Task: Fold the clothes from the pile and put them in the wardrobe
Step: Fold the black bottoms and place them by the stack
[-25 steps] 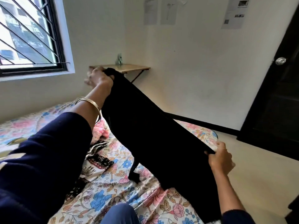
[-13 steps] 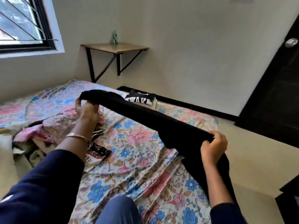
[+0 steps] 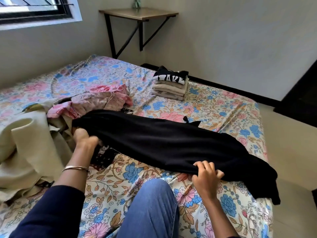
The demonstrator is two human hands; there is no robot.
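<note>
Black garment (image 3: pixel 168 145): solid black, no visible pattern. Bedsheet (image 3: pixel 214 109): cream ground with blue, pink and orange floral print. Folded stack (image 3: pixel 170 85) at 12 o'clock from the garment: black top item with white lettering, beige items beneath. Unfolded pile (image 3: pixel 96 100) at 10 o'clock: pink and dusty-rose prints; cream cloth (image 3: pixel 22 148) at 9 o'clock. Sleeve (image 3: pixel 51 210): navy. Jeans (image 3: pixel 151 210): blue denim. Bangle (image 3: pixel 75 168): gold.

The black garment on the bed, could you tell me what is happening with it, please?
A person is laying the black garment flat across the floral bed. The left hand holds one end and the right hand grips the other. A folded stack sits behind; an unfolded pile lies to the left.
</note>
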